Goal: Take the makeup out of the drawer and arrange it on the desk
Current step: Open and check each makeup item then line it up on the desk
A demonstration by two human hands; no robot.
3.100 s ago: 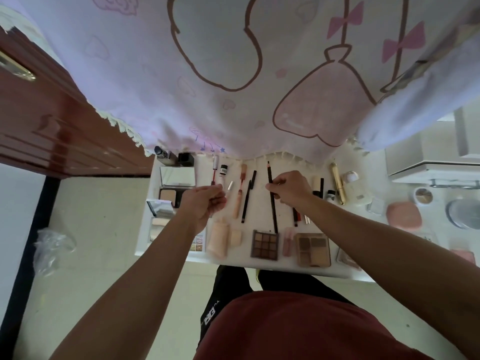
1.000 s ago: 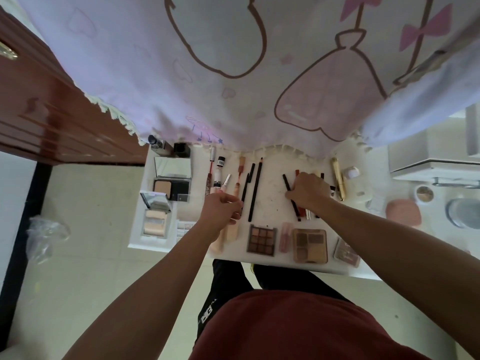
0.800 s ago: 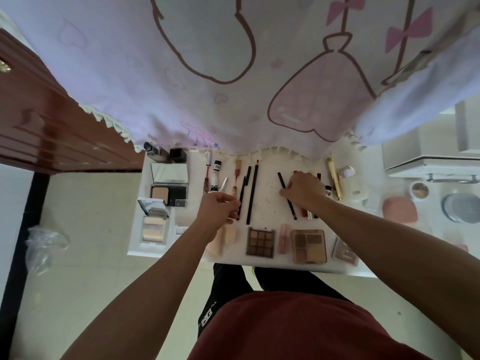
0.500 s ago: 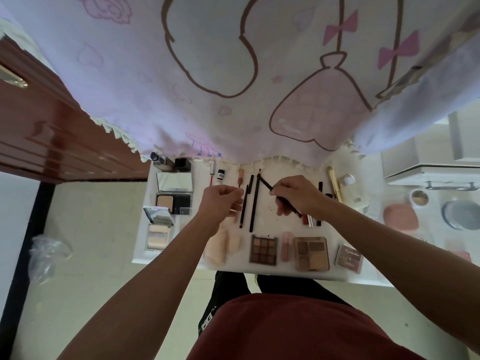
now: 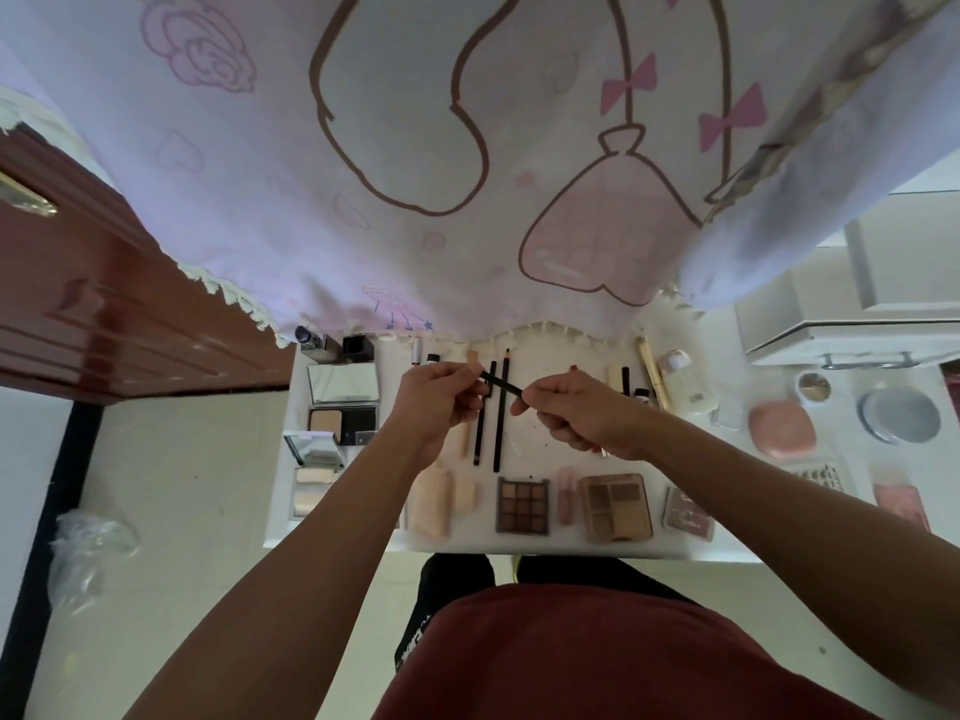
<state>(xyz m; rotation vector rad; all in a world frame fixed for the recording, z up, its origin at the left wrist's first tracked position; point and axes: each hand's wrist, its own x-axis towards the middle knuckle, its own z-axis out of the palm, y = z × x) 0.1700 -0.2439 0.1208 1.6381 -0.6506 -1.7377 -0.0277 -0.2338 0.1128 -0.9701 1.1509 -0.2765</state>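
L hand (image 5: 441, 405) & R hand (image 5: 579, 414), fingers curled, each pinch one end of a short black pencil (image 5: 501, 383), held just above the white desk (image 5: 535, 449), crossing two longer pencils (image 5: 498, 433) lying there. Open compact (image 5: 343, 426) has a beige powder pan. Nine-pan palette (image 5: 522, 505) sits nr front edge.

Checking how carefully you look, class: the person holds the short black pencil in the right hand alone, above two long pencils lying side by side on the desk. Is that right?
Not quite. Both hands hold it: the left hand pinches one end of the short black pencil and the right hand the other. The rest stands, as the head view shows.
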